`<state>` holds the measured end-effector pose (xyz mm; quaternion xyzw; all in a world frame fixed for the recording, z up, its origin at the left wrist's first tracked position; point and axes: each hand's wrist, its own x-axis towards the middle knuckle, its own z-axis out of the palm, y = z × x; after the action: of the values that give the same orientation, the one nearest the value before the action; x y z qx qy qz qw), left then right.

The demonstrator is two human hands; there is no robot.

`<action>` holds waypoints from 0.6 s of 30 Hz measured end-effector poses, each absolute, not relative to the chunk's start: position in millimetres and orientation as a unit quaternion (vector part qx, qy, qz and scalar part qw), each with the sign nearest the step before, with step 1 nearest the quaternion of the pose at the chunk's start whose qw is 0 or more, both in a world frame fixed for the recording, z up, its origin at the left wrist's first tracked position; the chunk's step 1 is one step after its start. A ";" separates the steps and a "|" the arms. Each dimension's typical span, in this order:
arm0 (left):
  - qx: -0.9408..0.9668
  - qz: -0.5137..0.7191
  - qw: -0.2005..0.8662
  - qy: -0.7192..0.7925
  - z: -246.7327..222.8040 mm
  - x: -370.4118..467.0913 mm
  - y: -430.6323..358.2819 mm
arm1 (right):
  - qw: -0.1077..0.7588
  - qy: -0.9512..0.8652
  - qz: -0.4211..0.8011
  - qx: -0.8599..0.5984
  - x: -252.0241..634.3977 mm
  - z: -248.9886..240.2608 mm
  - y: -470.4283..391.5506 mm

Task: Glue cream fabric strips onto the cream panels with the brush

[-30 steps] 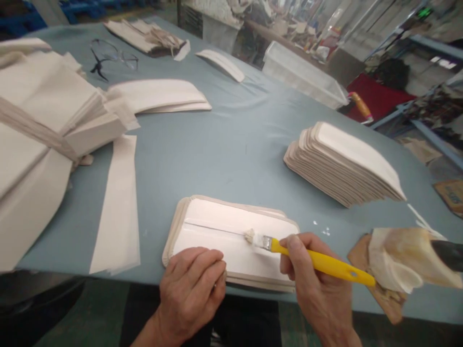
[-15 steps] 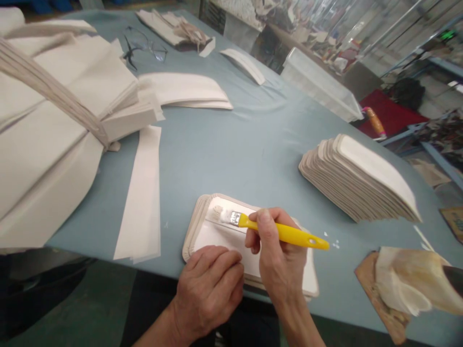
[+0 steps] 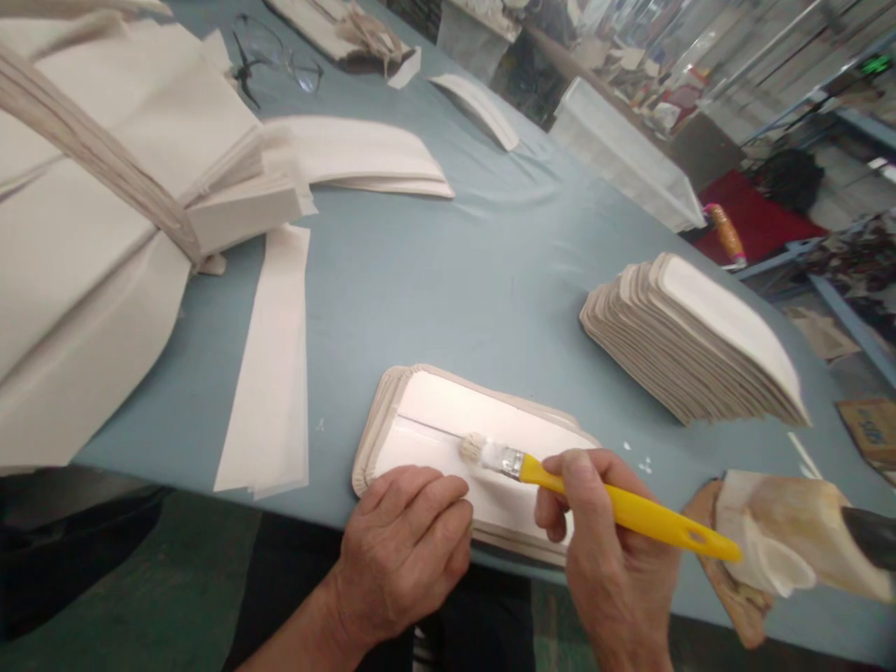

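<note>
A low stack of pale panels with rounded corners lies at the table's front edge, a dark line running along its top piece. My right hand is closed round a yellow-handled brush, whose bristles rest on the top panel near that line. Curled over the stack's front left edge, my left hand presses on it with bent fingers; whatever lies under them is hidden. Further right stands a taller, leaning stack of similar panels.
A large strapped bundle of pale sheets covers the left side, with loose strips beside it. Glasses lie behind. A glue-stained container is at front right. A translucent bin sits at the back right.
My right hand has moved right and toward me with the brush, whose bristles have left the panel's left end for its middle. My left hand has hardly moved. The view has shifted slightly.
</note>
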<state>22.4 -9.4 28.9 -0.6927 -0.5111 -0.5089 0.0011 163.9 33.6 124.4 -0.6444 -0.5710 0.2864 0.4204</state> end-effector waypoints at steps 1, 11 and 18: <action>-0.694 -0.507 0.003 -0.511 30.0 21.6 -9.0 | 0.427 -0.578 0.296 -0.629 160.9 124.9 33.8; -0.709 -0.490 0.014 -0.507 36.6 17.2 -5.8 | 0.420 -0.570 0.428 -0.561 135.5 89.9 46.4; -0.724 -0.484 0.038 -0.489 32.1 16.5 -3.1 | 0.435 -0.562 0.298 -0.637 220.2 104.6 33.9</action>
<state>16.5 -3.1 32.1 -0.7244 -0.4894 -0.4839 0.0382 220.2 33.9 104.6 -0.6370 -0.5623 0.2978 0.4352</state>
